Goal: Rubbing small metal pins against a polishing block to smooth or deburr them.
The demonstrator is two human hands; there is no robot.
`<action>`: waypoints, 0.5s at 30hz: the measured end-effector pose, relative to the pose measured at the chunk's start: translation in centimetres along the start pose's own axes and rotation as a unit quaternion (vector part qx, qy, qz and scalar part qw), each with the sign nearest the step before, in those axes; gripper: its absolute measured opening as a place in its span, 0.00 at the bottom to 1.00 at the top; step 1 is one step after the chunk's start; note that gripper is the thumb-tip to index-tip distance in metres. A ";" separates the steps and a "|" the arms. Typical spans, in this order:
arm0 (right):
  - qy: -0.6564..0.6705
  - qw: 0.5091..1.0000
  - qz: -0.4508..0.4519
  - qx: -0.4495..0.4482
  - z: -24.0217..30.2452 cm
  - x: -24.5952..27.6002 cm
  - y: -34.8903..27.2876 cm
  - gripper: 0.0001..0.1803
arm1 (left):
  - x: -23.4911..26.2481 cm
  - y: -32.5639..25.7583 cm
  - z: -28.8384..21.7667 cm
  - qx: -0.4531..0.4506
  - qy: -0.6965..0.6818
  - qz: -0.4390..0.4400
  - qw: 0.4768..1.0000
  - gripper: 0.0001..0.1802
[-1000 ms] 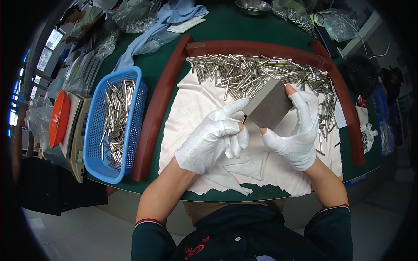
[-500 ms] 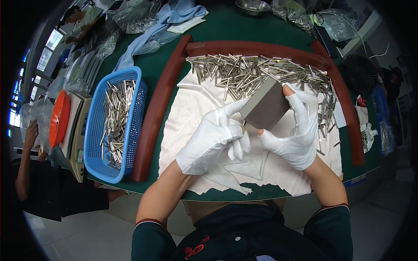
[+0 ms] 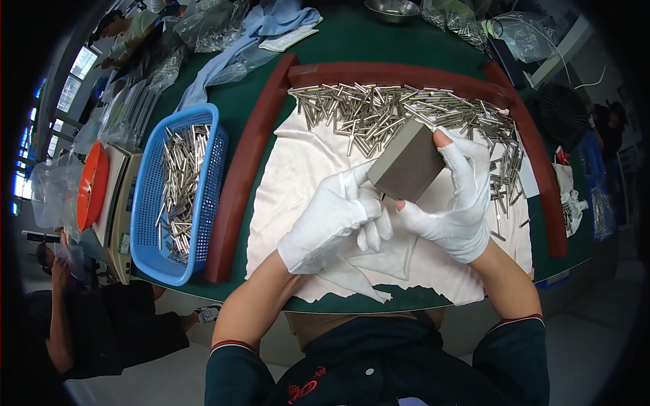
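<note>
At the left, a blue perforated basket (image 3: 218, 169) holds metal pins (image 3: 181, 179); next comes a dark red frame (image 3: 249, 162) around pale cloth (image 3: 281, 179). Over the cloth, the white-gloved left hand (image 3: 335, 216) curls its fingers beside a grey rectangular block (image 3: 414, 164), though whether they pinch a pin is unclear. More pins heap beyond the block. To its right, the gloved right hand (image 3: 455, 199) grips the block between bare-tipped thumb and forefinger.

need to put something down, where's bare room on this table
Free: green tabletop behind the red back rail, between blue cloth and metal bowl; pale sheet between left rail and left hand. Crowded: the sheet's back and right, strewn with metal pins; blue basket.
</note>
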State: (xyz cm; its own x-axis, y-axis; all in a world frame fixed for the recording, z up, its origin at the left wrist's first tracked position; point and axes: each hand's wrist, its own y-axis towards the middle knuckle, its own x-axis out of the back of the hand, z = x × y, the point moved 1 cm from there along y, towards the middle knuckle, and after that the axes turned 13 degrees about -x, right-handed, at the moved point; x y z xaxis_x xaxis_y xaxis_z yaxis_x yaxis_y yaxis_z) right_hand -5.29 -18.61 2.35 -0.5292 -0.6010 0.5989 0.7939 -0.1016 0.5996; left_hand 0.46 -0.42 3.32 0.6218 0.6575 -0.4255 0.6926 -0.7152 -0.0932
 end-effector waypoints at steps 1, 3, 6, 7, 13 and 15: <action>0.005 1.000 -0.004 -0.005 -0.3 -0.1 -0.2 0.47 | 0.2 0.1 -0.1 0.000 0.001 0.000 1.000 0.30; 0.025 1.000 -0.013 -0.004 -0.5 -0.2 -0.3 0.48 | 0.4 0.2 0.1 0.000 -0.011 -0.012 1.000 0.29; -0.001 1.000 0.000 -0.004 0.4 -0.3 0.2 0.46 | 0.0 0.2 0.2 0.002 -0.011 -0.009 1.000 0.32; -0.002 1.000 -0.001 -0.004 0.3 -0.2 0.2 0.46 | -0.1 0.2 0.2 0.006 -0.003 -0.024 1.000 0.34; 0.025 0.997 -0.038 -0.055 -0.4 0.3 0.3 0.46 | 1.2 0.1 0.3 -0.036 0.001 -0.026 0.999 0.34; 0.013 0.998 -0.036 -0.056 -0.4 0.3 0.4 0.46 | 1.3 0.1 0.4 -0.037 -0.006 -0.021 0.999 0.35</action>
State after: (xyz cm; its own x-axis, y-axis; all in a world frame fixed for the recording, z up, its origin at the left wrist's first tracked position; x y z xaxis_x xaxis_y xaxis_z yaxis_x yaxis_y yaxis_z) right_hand -5.04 -19.15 2.55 -0.5789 -0.6087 0.5426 0.7839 -0.2322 0.5758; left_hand 1.16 0.28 2.46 0.5876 0.6832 -0.4335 0.7435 -0.6673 -0.0439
